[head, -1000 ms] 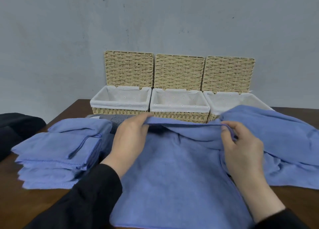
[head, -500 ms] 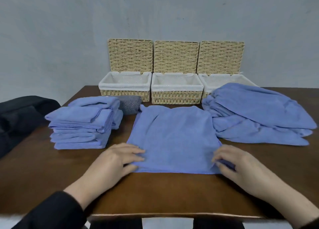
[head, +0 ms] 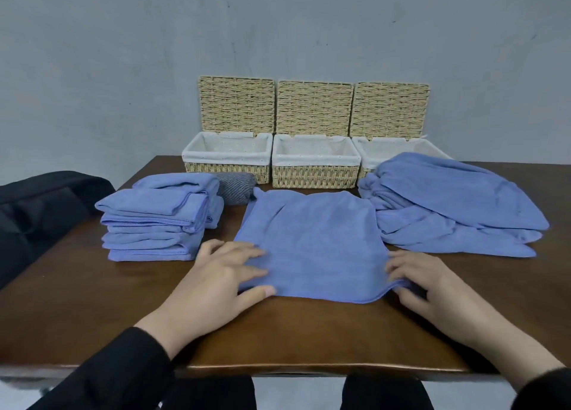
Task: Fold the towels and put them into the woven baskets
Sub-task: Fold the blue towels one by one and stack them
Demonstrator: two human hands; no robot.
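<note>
- The blue towel (head: pixel 312 242) lies flat mid-table, folded once, its near edge under my hands.
- My left hand (head: pixel 216 283) presses the near-left corner with straight fingers, gripping nothing.
- My right hand (head: pixel 429 286) curls its fingertips on the near-right corner; whether it pinches, I cannot tell.
- To fold well, I should match the corners before creasing, then smooth outward.
- Folded stack (head: pixel 154 224) sits left, unfolded pile (head: pixel 448 205) right, woven baskets (head: pixel 315 168) stand open behind.

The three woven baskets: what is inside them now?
The left basket and middle basket show only white lining. The right basket is partly covered by the unfolded towel pile, so its inside is unclear.
</note>
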